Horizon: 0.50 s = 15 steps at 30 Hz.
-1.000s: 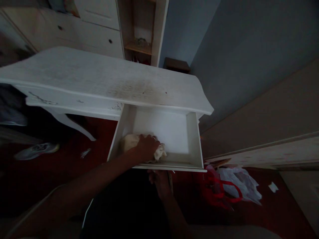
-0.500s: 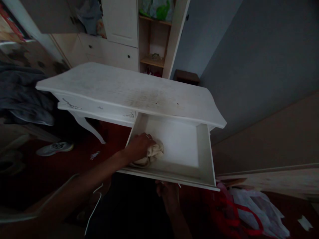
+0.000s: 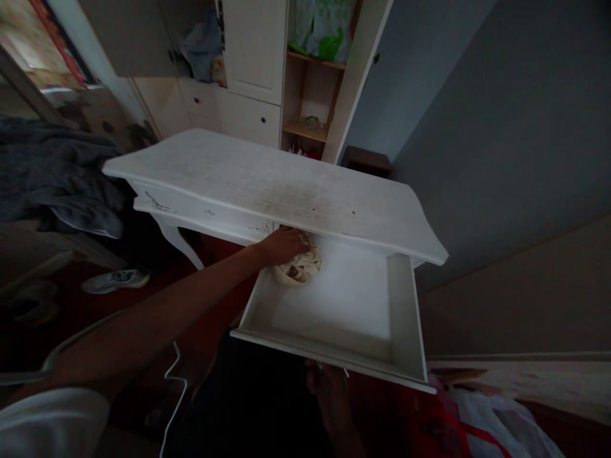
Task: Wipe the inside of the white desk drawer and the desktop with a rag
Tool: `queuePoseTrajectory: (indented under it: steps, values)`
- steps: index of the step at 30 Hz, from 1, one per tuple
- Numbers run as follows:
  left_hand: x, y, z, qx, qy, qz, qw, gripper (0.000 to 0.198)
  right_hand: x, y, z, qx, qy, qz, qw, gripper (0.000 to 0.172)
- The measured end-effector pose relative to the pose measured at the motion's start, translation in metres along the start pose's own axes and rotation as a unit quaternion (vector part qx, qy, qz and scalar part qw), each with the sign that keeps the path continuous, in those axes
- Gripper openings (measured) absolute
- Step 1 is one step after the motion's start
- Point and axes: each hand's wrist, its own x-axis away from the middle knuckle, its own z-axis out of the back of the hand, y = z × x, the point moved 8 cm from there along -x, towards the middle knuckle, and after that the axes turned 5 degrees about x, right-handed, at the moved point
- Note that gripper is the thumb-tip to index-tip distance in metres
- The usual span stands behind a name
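A white desk (image 3: 238, 172) stands before me with its right drawer (image 3: 334, 353) pulled out. My left hand (image 3: 284, 245) is closed on a crumpled cream cloth (image 3: 300, 267), pressing it against the drawer's back left corner, just under the desk top. My right hand (image 3: 327, 385) is below the drawer's front edge, in shadow, at the underside of the drawer front; its fingers are hard to make out.
A white wardrobe (image 3: 252, 57) with open shelves and green bags (image 3: 322, 28) stands behind the desk. Dark clothes (image 3: 57, 178) are piled at left, a shoe (image 3: 114, 280) lies on the red floor, and a red-and-white bag (image 3: 477, 423) sits at lower right. A grey wall runs at right.
My left hand has moved the cloth from the drawer's front left area to its back left corner. The view has tilted up, showing more of the wardrobe.
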Motion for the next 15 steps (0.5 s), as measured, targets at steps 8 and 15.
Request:
queuePoseTrajectory:
  steps: [8, 15]
  values:
    - [0.01, 0.009, -0.003, 0.088, -0.089, 0.037, 0.991, 0.046, 0.007, -0.008, -0.008, -0.001, -0.011, -0.01, 1.0, 0.033]
    - [0.069, 0.063, 0.011, 0.215, -0.108, -0.037, 0.97, 0.051, 0.006, -0.007, -0.006, -0.007, -0.016, -0.004, 1.0, 0.032]
